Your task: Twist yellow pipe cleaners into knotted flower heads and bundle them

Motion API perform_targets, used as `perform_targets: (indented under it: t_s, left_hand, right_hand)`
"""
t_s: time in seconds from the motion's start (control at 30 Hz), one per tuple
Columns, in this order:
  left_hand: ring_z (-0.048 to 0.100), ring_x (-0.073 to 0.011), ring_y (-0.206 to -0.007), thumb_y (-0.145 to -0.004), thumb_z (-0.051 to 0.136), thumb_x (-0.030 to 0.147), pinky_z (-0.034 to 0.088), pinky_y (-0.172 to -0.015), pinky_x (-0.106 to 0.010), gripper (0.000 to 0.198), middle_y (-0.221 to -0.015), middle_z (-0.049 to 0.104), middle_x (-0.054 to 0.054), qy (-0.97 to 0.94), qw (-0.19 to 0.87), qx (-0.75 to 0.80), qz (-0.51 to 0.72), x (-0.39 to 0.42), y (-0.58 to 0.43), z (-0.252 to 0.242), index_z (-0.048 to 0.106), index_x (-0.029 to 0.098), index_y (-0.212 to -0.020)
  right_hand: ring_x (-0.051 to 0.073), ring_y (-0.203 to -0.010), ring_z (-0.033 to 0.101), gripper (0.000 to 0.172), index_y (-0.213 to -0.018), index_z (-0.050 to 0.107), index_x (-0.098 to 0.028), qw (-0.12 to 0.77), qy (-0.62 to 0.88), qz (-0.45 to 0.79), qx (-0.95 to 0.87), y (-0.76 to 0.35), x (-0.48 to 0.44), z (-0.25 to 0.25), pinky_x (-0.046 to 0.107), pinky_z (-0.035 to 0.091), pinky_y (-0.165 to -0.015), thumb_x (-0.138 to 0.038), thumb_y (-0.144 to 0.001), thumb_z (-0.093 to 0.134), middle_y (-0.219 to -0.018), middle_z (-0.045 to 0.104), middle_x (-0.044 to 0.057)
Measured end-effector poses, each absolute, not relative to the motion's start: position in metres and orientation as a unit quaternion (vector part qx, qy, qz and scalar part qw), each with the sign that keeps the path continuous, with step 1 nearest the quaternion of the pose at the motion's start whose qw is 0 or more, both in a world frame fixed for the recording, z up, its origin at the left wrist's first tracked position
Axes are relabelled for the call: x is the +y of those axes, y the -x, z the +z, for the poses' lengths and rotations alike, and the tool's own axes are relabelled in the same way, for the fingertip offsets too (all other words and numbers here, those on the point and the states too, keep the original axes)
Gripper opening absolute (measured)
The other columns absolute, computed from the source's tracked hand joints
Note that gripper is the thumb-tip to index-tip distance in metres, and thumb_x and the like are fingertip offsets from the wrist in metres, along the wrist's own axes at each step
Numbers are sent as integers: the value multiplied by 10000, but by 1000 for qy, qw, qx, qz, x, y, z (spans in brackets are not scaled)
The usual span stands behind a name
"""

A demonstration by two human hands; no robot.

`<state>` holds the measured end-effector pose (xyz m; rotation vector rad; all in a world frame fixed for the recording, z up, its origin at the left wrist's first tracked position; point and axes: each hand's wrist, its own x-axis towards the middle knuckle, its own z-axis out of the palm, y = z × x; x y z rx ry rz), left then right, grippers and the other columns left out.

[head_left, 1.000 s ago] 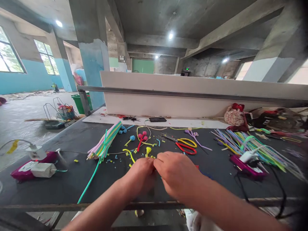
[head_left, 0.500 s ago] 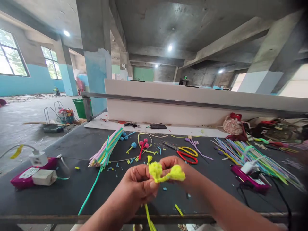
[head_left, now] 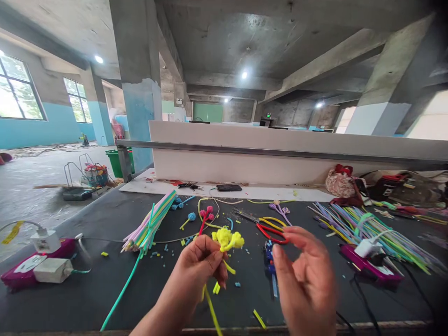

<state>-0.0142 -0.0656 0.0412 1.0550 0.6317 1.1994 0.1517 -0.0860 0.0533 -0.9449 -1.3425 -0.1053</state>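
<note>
My left hand (head_left: 201,270) pinches a bright yellow pipe cleaner flower (head_left: 227,239) with fluffy knotted heads. From that grip a long yellow stem hangs down past the table's front edge. My right hand (head_left: 308,275), slightly blurred, is raised over the table to the right with thumb and fingers apart and nothing between them. Just left of its thumb lies a dark blue item (head_left: 269,256) with a pale blue strip, partly hidden. Scissors (head_left: 268,226) with red and yellow handles lie beyond the right fingertips. Red (head_left: 206,215) and blue (head_left: 191,217) knotted pieces lie farther back.
Pipe cleaner bundles lie at left (head_left: 150,226) and right (head_left: 364,228). Purple power strips (head_left: 21,273) with chargers flank the work area, with cables trailing. Small cut bits are scattered about. A phone (head_left: 229,187) lies at the back by the white partition (head_left: 245,168).
My right hand has let go of the yellow flower and moved right, opening. The left hand keeps the flower. The dark blue item, barely visible before, now shows beside my right thumb.
</note>
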Motion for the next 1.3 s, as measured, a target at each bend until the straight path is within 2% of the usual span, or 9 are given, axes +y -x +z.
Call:
perform_targets:
  t_s: [0.17, 0.27, 0.37, 0.47, 0.8, 0.93, 1.03, 1.17, 1.3]
  left_hand:
    - [461, -104, -523, -742, 541, 176, 347, -515, -210, 109, -556, 552, 15, -675, 440, 412, 426, -66, 14, 36, 520, 170, -635]
    - [449, -101, -562, -682, 514, 94, 335, -525, -199, 140, -582, 537, 18, -743, 348, 435, 372, -69, 13, 36, 516, 165, -561]
    - [464, -93, -493, -641, 470, 82, 335, -476, -193, 130, -527, 510, 36, -738, 382, 463, 309, -69, 14, 37, 512, 166, -551]
    - [472, -92, -414, -635, 449, 118, 339, -415, -189, 100, -464, 485, 54, -708, 444, 477, 271, -68, 17, 39, 491, 174, -563]
    - [503, -94, -364, -635, 566, 184, 443, -402, -211, 70, -415, 536, 51, -626, 612, 438, 204, -63, 24, 50, 499, 163, -625]
    - [569, -106, -434, -736, 585, 320, 471, -486, -226, 182, -510, 604, 13, -634, 652, 379, 168, -52, 42, 62, 557, 141, -723]
    - [631, -135, -604, -732, 628, 330, 487, -588, -240, 241, -668, 653, -8, -675, 590, 377, 233, -39, 66, 77, 611, 139, -878]
    - [620, -132, -696, -739, 628, 215, 484, -638, -230, 120, -777, 666, -20, -737, 423, 377, 367, -41, 80, 76, 634, 162, -846]
    - [610, -120, -723, -794, 558, 79, 488, -663, -206, 153, -800, 660, -29, -847, 186, 247, 432, -74, 60, 50, 636, 186, -869]
  right_hand:
    - [259, -1202, 417, 425, -1154, 469, -203, 449, 345, -119, -816, -155, -97, 54, 442, 310, -983, -21, -771, 511, -1238, 520, 113]
    - [233, -1193, 437, 329, -1063, 519, -226, 354, 380, -66, -852, -152, -96, 49, 457, 234, -1015, -24, -806, 483, -1172, 592, 66]
    - [179, -958, 569, 197, -916, 546, -226, 320, 399, 7, -859, -152, -91, 41, 471, 204, -1020, -60, -816, 508, -942, 657, 5]
    - [142, -788, 573, 115, -834, 529, -199, 304, 403, 47, -862, -152, -86, 32, 467, 211, -1032, -87, -812, 537, -785, 624, -18]
    - [129, -704, 583, 131, -794, 551, -189, 372, 336, 107, -858, -149, -84, 15, 409, 291, -1041, -126, -861, 458, -742, 627, 4]
    - [152, -644, 570, 129, -693, 587, -183, 414, 393, 248, -783, -147, -88, 20, 371, 456, -817, -223, -810, 548, -659, 606, 12]
    - [149, -568, 561, 176, -687, 601, -167, 454, 418, 489, -617, -145, -91, 24, 279, 453, -567, -330, -731, 649, -614, 630, 28]
    - [113, -518, 570, 207, -684, 592, -149, 522, 310, 681, -409, -136, -94, 22, 224, 418, -543, -279, -637, 746, -570, 643, 17]
    - [105, -492, 571, 153, -712, 609, -135, 494, 250, 764, -331, -127, -97, 16, 210, 408, -503, -215, -654, 726, -587, 647, 22]
